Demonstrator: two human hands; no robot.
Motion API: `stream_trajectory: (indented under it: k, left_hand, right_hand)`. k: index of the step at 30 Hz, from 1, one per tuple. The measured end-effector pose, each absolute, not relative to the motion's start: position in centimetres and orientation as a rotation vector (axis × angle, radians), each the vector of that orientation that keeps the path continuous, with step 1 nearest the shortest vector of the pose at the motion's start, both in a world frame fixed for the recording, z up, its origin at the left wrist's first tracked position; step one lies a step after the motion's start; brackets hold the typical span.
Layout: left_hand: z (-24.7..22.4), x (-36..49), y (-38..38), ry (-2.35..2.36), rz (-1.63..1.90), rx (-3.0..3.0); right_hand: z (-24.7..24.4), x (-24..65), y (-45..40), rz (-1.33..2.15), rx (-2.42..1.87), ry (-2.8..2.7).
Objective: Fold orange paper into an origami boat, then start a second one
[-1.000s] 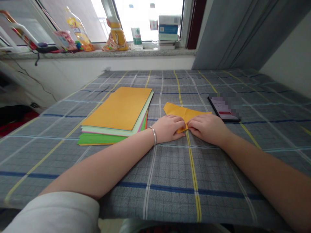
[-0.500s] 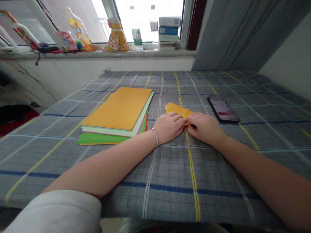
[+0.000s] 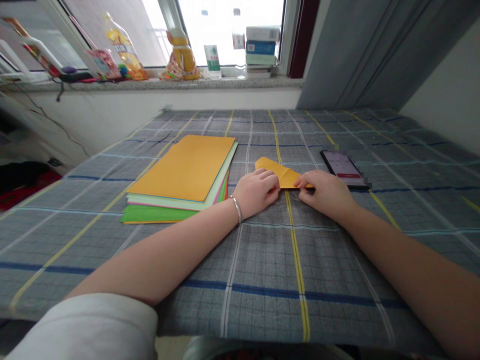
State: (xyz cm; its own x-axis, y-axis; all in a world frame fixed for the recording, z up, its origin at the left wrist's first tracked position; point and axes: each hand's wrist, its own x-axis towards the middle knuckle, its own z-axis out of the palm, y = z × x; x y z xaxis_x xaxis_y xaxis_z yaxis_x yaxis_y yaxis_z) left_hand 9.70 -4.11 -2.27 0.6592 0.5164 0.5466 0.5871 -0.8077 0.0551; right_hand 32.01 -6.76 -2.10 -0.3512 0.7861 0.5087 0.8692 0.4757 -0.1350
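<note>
Your left hand (image 3: 256,192) and right hand (image 3: 325,194), fingers together, press a folded orange paper (image 3: 279,173) between them on plaid cloth (image 3: 262,260); a colored paper stack (image 3: 180,170) lies beside your left fingers, a phone (image 3: 340,167) beyond your right.

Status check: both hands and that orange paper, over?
Left hand and right hand on folded orange paper. Phone beside right hand. Coloured paper stack left of left hand.

landmark: folded orange paper (image 3: 277,172) | obstacles: colored paper stack (image 3: 180,172) just left, smartphone (image 3: 341,167) just right | passage: plaid cloth (image 3: 262,280) nearer the body
</note>
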Motion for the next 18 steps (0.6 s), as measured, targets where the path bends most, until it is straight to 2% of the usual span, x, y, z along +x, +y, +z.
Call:
stream_trajectory:
  k: [18]
  left_hand:
    - [-2.5,8.7,-2.8,-1.053,-1.148,-2.851]
  right_hand:
    - [-1.0,34.3,-6.5,-0.14,-1.623,-2.033]
